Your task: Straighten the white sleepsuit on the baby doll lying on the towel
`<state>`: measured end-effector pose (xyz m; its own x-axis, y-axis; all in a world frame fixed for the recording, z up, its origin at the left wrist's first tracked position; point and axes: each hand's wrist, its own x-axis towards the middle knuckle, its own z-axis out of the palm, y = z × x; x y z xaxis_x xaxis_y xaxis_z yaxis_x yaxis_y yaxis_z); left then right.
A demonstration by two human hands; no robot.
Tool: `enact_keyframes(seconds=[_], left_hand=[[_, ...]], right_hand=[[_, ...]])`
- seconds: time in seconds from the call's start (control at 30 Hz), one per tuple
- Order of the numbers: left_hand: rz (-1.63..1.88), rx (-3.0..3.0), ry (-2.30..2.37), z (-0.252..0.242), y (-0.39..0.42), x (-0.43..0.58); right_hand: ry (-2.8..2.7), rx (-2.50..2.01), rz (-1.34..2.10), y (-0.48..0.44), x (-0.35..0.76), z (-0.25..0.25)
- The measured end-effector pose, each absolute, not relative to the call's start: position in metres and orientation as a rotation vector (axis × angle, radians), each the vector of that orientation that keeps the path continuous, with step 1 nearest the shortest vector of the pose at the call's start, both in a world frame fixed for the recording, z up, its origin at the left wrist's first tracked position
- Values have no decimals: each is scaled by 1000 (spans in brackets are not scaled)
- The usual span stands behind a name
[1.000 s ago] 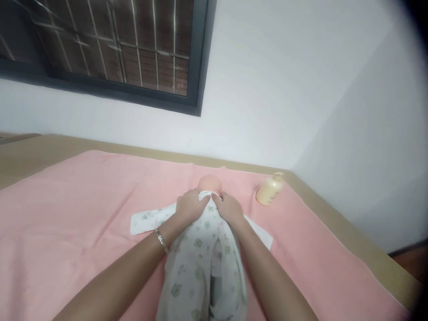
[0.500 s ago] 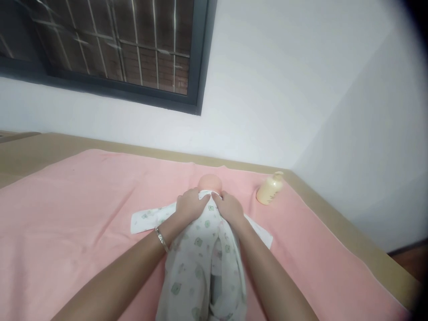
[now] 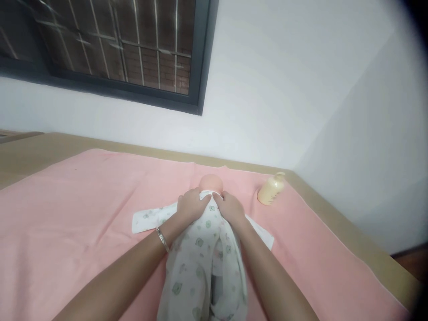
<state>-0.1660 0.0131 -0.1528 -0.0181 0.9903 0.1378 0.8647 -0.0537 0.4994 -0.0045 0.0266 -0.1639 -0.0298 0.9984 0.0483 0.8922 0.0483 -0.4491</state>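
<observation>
A baby doll lies on a pink towel (image 3: 83, 223), its bald head (image 3: 210, 183) pointing away from me. It wears a white garment (image 3: 200, 263) printed with small green bears. My left hand (image 3: 190, 206) grips the garment's collar on the left side of the neck, fingers curled. My right hand (image 3: 231, 207) pinches the collar on the right side, touching the left hand's fingertips. A silver bracelet (image 3: 162, 240) circles my left wrist. The doll's body is hidden under the cloth and my arms.
A cream lotion bottle (image 3: 270, 191) lies on the towel at the far right corner. The towel covers a tan table (image 3: 361, 240) set against white walls. A dark barred window (image 3: 110, 49) is above left.
</observation>
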Motion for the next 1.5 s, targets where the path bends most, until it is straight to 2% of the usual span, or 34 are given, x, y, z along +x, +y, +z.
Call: enact_keyframes(seconds=[1.5], left_hand=[[713,1990,1929,-151,10,-168]], right_hand=[[-1964,-1917,421,26,-7,-160]])
